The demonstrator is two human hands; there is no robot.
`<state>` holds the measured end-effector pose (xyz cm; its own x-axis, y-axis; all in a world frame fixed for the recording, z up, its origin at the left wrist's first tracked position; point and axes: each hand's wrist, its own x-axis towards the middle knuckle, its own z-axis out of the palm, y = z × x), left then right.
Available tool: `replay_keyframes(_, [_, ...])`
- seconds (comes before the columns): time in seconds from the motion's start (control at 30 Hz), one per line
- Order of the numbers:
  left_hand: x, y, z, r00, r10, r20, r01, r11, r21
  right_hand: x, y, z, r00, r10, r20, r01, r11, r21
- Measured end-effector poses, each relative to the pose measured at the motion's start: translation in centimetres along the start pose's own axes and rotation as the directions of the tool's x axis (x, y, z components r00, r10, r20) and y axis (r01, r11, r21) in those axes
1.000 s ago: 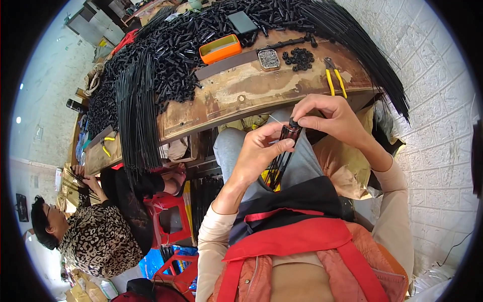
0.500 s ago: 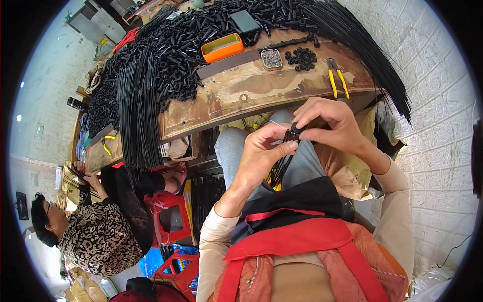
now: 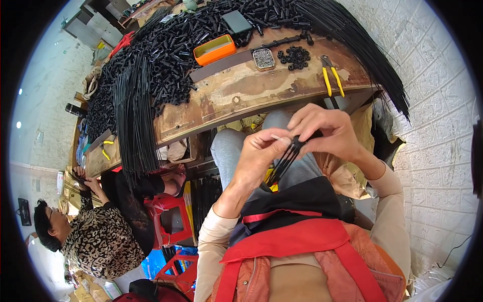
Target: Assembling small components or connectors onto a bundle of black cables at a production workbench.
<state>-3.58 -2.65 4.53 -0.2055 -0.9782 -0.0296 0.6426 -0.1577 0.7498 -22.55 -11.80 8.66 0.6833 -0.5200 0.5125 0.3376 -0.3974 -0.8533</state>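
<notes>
Above my lap my two hands come together at the top of a bundle of thin black rods (image 3: 286, 162), which slants down toward the lower left. My left hand (image 3: 259, 153) is closed, thumb and forefinger pinching a thin pale strip (image 3: 279, 138) beside the bundle's top. My right hand (image 3: 329, 132) curls its fingers and thumb around the bundle's upper end. Part of a dark piece shows there, mostly covered by the fingers.
Before me a wooden table (image 3: 226, 95) bears a heap of black tubular parts (image 3: 171, 65), long black rods (image 3: 132, 116), an orange box (image 3: 215, 49), a small clear tray (image 3: 263, 59), black rings (image 3: 295, 58) and yellow-handled pliers (image 3: 332, 75). At left sits another person (image 3: 100, 236).
My hands have shifted slightly, and the pale strip now lies flatter between my left fingers. The round black piece at my right fingertips is now mostly hidden. The bundle shows more plainly.
</notes>
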Motion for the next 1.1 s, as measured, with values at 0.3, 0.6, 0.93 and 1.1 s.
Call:
replay_keyframes(0.3, [-0.7,-0.8,0.8,0.976,0.205,-0.074,-0.198,0.976,0.091,-0.3,0.4,0.5,0.999,0.047,-0.017,-0.045,0.994,0.102])
replay_keyframes(0.6, [-0.9,-0.3,0.6,0.993,0.105,-0.057,-0.104,0.994,0.017,-0.4,1.4,1.5,0.998,0.037,-0.051,-0.026,0.982,0.188])
replay_keyframes(0.93, [-2.5,3.6,0.2,0.851,0.484,-0.203,-0.328,0.793,0.514,1.4,2.3,6.2,0.894,0.363,-0.262,-0.271,0.905,0.328])
replay_keyframes(1.1, [-2.6,5.0,-1.2,0.819,0.543,-0.188,-0.356,0.736,0.576,-0.3,5.5,7.6,0.854,0.514,-0.077,-0.487,0.844,0.225])
